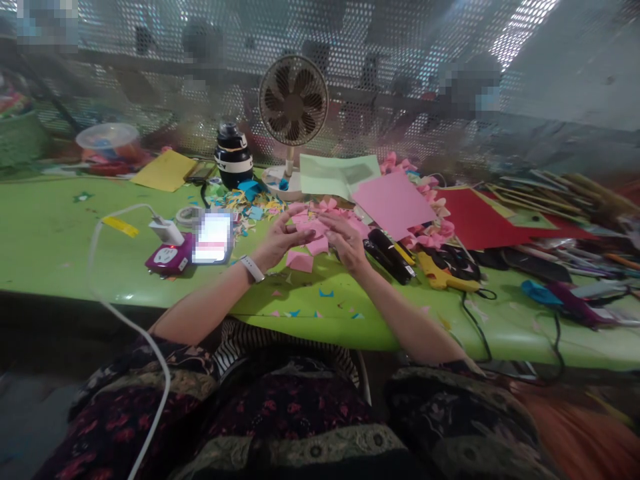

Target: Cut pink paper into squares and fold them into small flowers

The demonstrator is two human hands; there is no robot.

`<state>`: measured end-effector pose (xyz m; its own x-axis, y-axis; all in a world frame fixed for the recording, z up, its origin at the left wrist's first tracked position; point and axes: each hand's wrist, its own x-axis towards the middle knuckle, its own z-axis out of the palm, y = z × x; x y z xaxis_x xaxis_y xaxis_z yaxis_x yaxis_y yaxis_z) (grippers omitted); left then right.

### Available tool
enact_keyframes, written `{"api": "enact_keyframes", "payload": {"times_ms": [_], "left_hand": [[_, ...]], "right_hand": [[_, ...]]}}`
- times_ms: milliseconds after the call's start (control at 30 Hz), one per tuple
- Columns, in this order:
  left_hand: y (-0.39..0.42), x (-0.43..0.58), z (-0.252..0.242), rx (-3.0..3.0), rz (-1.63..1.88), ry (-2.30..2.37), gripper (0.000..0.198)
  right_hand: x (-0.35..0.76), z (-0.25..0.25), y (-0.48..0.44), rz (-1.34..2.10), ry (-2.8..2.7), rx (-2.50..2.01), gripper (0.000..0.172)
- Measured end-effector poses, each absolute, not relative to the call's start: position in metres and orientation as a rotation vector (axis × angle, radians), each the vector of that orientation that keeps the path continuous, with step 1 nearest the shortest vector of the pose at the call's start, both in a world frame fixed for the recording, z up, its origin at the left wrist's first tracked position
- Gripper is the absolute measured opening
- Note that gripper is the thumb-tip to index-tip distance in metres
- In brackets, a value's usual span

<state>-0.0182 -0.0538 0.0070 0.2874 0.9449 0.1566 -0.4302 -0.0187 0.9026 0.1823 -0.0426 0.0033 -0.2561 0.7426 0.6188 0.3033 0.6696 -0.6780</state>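
Note:
My left hand, with a white band on the wrist, rests at a heap of pink paper pieces. Its thumb and fingers are apart, lying on the pieces. From the right, my right hand reaches over the same heap, fingers stretched out and touching the paper. Partly hidden under the hands are some of the pieces. A folded pink paper square lies just in front of my left hand. Close to my right hand are a black stapler and a larger pink sheet.
A lit phone and a purple socket block with a white cable are at left. Behind stand a black bottle and a fan. A yellow glue gun and red sheets lie at right.

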Motion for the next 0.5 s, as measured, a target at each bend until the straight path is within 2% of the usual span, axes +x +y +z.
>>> {"api": "enact_keyframes", "payload": {"times_ms": [167,300,500], "left_hand": [[-0.052,-0.018,0.004,1.139,1.225,0.614,0.075],[-0.05,-0.018,0.0,1.149,1.228,0.621,0.068],[-0.049,-0.02,0.0,1.116,1.165,0.61,0.073]], "right_hand": [[0.177,-0.001,-0.043,0.74,-1.693,-0.924,0.047],[0.172,-0.003,-0.047,0.766,-1.774,-0.886,0.048],[0.173,0.002,-0.051,0.723,-1.846,-0.887,0.045]]}}
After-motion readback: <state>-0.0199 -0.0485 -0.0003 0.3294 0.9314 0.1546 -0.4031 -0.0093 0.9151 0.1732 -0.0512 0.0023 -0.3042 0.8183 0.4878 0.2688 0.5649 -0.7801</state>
